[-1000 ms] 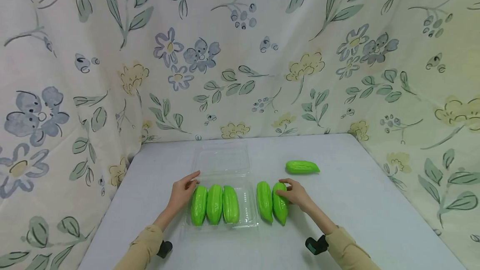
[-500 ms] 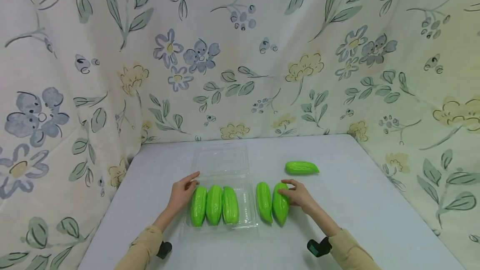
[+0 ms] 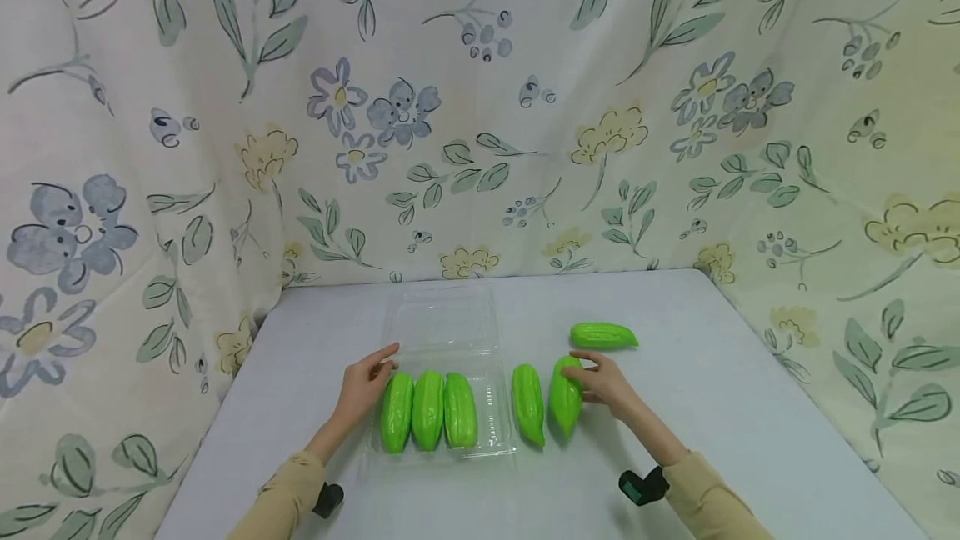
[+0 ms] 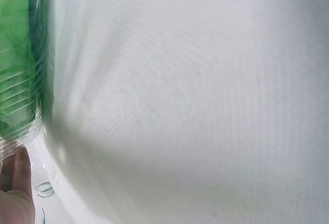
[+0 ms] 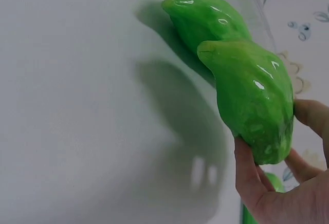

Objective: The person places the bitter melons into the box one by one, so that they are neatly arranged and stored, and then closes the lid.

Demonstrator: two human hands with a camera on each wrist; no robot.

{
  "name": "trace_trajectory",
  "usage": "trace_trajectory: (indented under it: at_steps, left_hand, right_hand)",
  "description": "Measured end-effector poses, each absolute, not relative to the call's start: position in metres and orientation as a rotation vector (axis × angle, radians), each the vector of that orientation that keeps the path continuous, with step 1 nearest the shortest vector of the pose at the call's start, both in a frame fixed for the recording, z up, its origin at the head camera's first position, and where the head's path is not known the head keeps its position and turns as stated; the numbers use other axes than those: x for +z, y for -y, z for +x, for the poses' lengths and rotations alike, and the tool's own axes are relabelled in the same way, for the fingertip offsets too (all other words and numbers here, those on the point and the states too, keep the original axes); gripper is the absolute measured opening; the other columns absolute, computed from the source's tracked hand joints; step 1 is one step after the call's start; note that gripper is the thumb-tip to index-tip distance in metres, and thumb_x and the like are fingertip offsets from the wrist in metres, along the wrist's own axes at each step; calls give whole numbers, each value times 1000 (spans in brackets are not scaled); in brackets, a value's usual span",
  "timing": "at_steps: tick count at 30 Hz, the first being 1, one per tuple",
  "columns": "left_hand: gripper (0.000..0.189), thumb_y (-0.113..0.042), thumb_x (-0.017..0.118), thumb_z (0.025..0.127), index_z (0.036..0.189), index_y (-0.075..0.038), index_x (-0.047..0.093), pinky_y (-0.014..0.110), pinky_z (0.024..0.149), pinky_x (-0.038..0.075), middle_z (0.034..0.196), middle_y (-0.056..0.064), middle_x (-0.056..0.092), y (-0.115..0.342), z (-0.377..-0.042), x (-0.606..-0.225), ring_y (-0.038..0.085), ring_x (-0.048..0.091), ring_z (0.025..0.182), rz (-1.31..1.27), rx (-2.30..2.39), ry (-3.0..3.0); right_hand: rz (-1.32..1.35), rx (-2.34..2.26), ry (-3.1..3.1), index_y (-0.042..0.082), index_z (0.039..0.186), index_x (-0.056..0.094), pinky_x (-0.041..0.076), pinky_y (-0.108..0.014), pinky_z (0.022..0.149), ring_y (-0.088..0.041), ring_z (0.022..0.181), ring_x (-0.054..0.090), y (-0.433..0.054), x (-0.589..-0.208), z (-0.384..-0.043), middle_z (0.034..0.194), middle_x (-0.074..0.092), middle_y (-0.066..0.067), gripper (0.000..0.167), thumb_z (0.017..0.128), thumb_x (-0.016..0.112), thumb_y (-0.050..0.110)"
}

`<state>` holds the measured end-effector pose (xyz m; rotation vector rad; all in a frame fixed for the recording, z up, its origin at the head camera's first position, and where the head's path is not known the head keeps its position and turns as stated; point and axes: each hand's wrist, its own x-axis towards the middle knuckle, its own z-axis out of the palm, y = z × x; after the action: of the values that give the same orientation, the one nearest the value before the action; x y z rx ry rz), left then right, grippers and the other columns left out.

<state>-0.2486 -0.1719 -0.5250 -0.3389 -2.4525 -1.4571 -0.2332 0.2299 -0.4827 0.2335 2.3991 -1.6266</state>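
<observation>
My right hand [image 3: 603,386] pinches a glossy green gourd [image 3: 566,402] by its far end, thumb on one side and fingers on the other. In the right wrist view the gourd [image 5: 254,93] is raised, its shadow separate on the table. Left of it lies another green gourd [image 3: 528,407]. Three more gourds [image 3: 428,411] lie side by side in a clear plastic clamshell box [image 3: 495,415], whose right part holds none. At the box's left edge rests my left hand [image 3: 362,386], fingers extended; the left wrist view catches only its fingertips by the ribbed wall.
Behind my right hand a single gourd [image 3: 604,335] lies crosswise. The box's clear lid [image 3: 442,319] lies folded back toward the far side of the white table [image 3: 675,340]. Floral cloth [image 3: 480,107] hangs behind and along both sides.
The right hand has lifted its gourd off the table and shifted it slightly away and to the right. My left hand and the box have stayed put.
</observation>
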Motion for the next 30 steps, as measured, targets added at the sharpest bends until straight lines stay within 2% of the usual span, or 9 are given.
trace_trajectory:
  at_steps: [3,9,13,16,24,30]
  left_hand:
    - [34,3,54,92,125,1,60,19,52,41,104,24,69,172,-249,-525,28,68,80,-341,-1455,2453]
    - [33,2,54,92,125,1,60,19,49,39,102,24,70,172,-250,-525,18,67,73,-335,-1457,2457]
    - [33,2,54,92,125,0,60,19,49,39,103,24,70,172,-250,-525,23,68,76,-331,-1463,2455]
    - [34,3,54,92,125,0,61,19,51,41,102,23,70,172,-250,-526,29,69,82,-332,-1460,2451]
    - [34,3,55,92,125,0,61,19,51,41,101,22,71,172,-249,-526,23,67,75,-322,-1443,2462]
    - [34,3,55,92,125,0,60,19,54,42,103,23,70,171,-249,-526,31,69,84,-321,-1449,2458]
  right_hand:
    - [248,-1628,-2400,0,139,43,55,-39,79,-26,102,62,-232,-480,-235,129,51,-30,61,89,65,26]
    - [285,-1635,-2412,-1,140,42,55,-41,81,-30,105,60,-235,-473,-240,129,50,-29,61,90,65,26]
    - [278,-1640,-2413,0,141,40,55,-38,81,-29,104,60,-234,-469,-245,130,49,-29,61,90,64,26]
    - [269,-1635,-2420,1,141,40,55,-36,80,-23,97,63,-234,-468,-249,130,50,-27,62,90,64,27]
    - [261,-1657,-2420,2,141,41,55,-38,81,-16,88,64,-234,-470,-255,127,53,-27,62,90,64,29]
    - [263,-1694,-2408,0,140,41,55,-36,79,-13,83,62,-232,-472,-255,124,52,-26,61,90,64,27]
